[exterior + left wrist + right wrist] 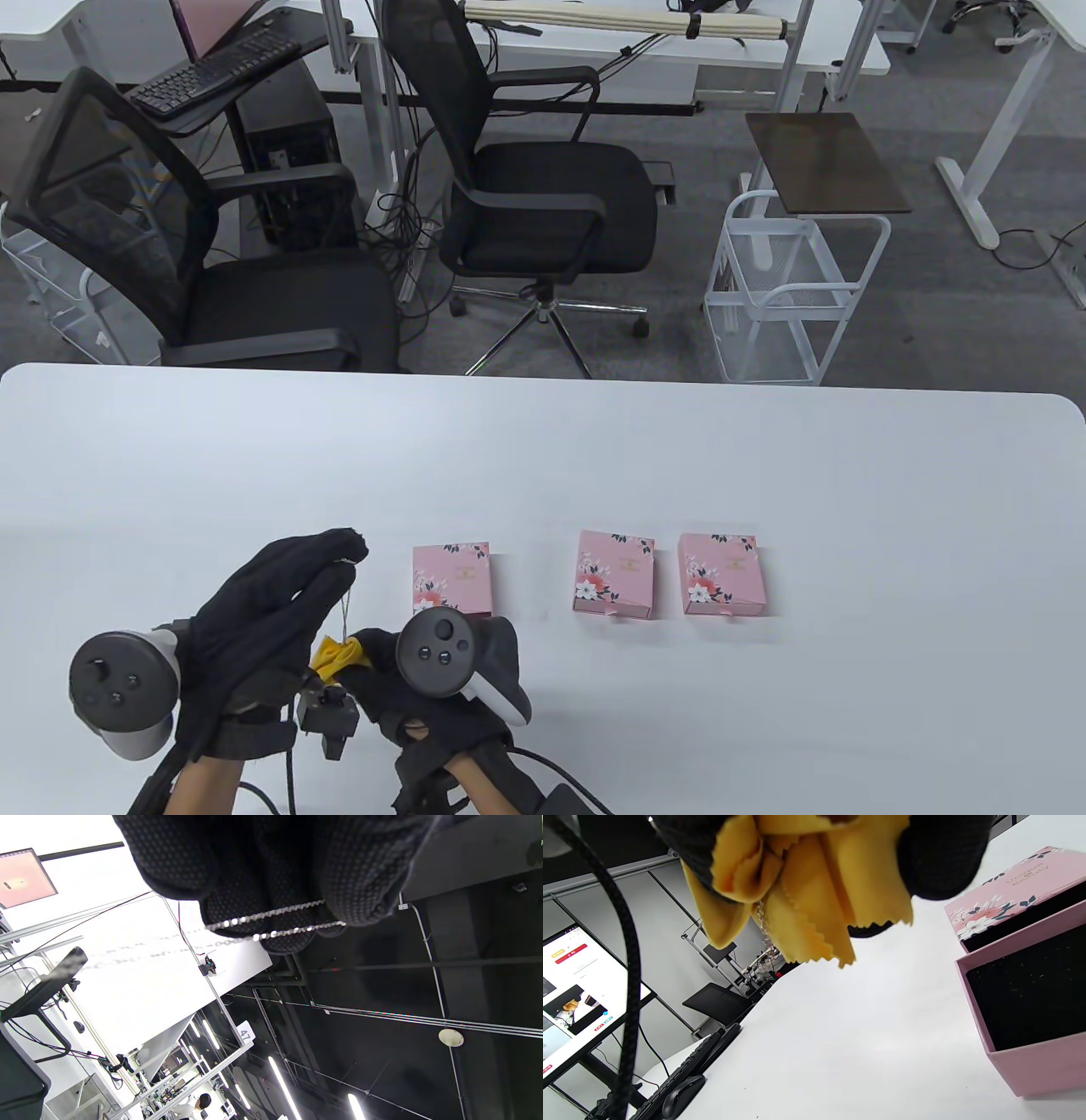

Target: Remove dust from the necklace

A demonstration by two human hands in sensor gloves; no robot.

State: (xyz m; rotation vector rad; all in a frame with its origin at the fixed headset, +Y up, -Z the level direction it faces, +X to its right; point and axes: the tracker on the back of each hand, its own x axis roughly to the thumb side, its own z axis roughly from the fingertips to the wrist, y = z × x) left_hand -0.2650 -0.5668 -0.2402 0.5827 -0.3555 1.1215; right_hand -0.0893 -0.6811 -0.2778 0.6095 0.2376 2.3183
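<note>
While your left hand point(280, 594) pinches the necklace point(346, 607) up high, your right hand point(424, 688) squeezes the yellow cloth point(335, 655) round it — you're mid-wipe — next, slide the cloth gently down.

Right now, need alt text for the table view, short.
Two black-gloved hands work at the near left of a white table: the left hand pinches a thin necklace that hangs down into a yellow cloth gripped by the right hand. Three pink floral boxes sit in a row to the right, with office chairs beyond the table.
</note>
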